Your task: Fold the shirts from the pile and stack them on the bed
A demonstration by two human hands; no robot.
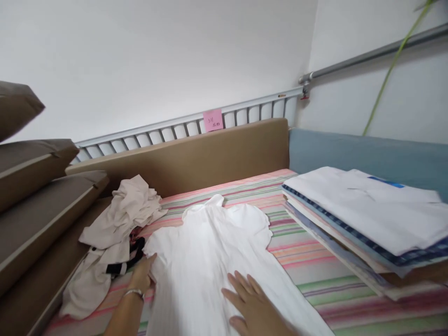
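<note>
A white short-sleeved shirt (199, 252) lies spread out in front of me, its collar pointing away. My right hand (257, 303) rests palm down on the shirt's lower body, fingers spread. At the sleeve edge on the left is my left hand (142, 275), with a bracelet on the wrist. Its fingers look closed on the fabric and are partly hidden. Beyond this hand, to the left, is a crumpled heap of beige clothing (119, 224) with a black strap (117, 268).
A stack of folded clothes (364, 210), white on top, sits at right on the striped sheet (315, 261). Brown cushions (42, 186) are piled at left. A brown padded board (196, 158) and a blue one (367, 154) border the back; a radiator (168, 133) bears a pink note (213, 120).
</note>
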